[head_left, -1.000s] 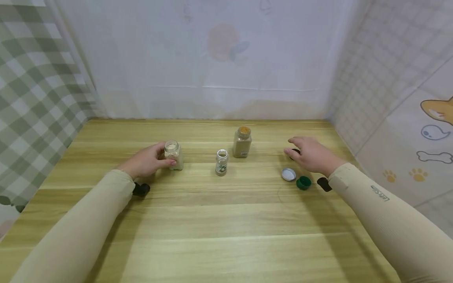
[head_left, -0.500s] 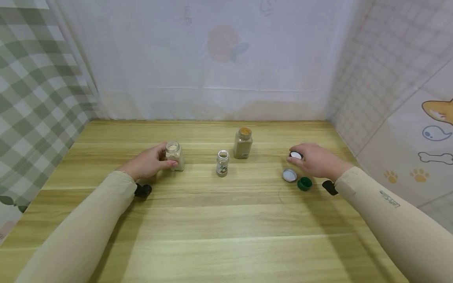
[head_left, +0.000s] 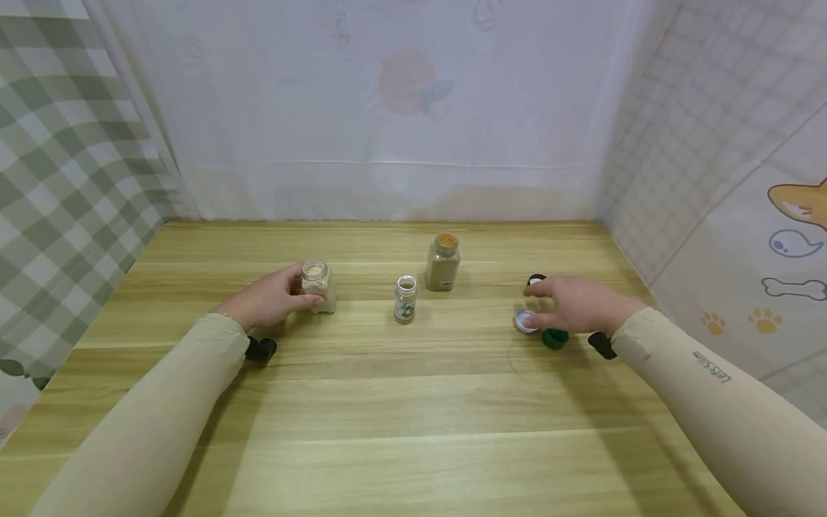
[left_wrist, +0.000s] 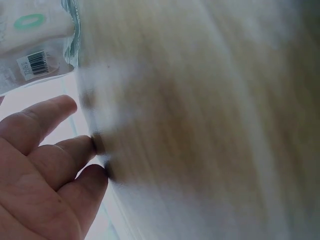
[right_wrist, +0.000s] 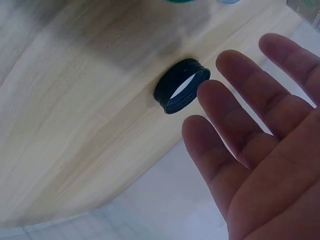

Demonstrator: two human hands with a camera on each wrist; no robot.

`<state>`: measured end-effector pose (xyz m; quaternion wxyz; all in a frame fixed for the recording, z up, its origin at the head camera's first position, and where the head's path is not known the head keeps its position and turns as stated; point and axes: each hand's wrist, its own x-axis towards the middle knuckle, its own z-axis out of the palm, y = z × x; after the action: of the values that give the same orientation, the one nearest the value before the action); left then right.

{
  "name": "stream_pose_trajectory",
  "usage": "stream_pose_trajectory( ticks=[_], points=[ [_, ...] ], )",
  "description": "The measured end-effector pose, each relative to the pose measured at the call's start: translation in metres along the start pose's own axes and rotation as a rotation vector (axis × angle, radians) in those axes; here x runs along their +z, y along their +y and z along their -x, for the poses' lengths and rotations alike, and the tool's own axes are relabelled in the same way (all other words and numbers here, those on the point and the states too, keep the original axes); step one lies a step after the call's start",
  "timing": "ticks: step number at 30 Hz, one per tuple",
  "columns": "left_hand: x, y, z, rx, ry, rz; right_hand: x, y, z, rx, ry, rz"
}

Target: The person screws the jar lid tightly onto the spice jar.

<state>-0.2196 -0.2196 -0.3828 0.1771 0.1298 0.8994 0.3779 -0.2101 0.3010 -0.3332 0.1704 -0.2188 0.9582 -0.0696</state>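
My left hand [head_left: 268, 298] grips an uncapped square glass jar [head_left: 321, 293] of pale powder, standing upright on the table. The left wrist view has that jar's barcoded side [left_wrist: 37, 40] at upper left. On the right side, my right hand [head_left: 575, 303] hovers with fingers spread over several loose lids. Its thumb covers part of a silver lid [head_left: 522, 320]. A black lid [head_left: 535, 278] lies just beyond the fingertips; in the right wrist view the black lid [right_wrist: 180, 86] is close to the straight fingers. The green lid [head_left: 555, 338] is partly hidden under the hand.
Between the hands stand a small uncapped jar [head_left: 405, 300] with a printed label and a taller square jar [head_left: 442, 264] of brown powder, uncapped too. The wood-grain table [head_left: 400, 424] ends at a white curtain [head_left: 291, 108] behind and a patterned one at right.
My right hand has come away from the black lid and shifted toward me, its thumb now over the silver lid. The left hand stays on its jar.
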Motion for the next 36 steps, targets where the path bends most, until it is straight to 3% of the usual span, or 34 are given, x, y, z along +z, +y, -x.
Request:
stream_pose_trajectory(
  ticks=[11, 36],
  points=[
    [0.0002, 0.0003, 0.0011, -0.004, 0.001, -0.017, 0.0038, -0.0051, -0.0034, 0.008, -0.073, 0.015],
    [-0.0012, 0.0010, 0.0009, -0.007, 0.001, -0.023, 0.0076, -0.0081, -0.0088, 0.006, -0.080, 0.028]
  ],
)
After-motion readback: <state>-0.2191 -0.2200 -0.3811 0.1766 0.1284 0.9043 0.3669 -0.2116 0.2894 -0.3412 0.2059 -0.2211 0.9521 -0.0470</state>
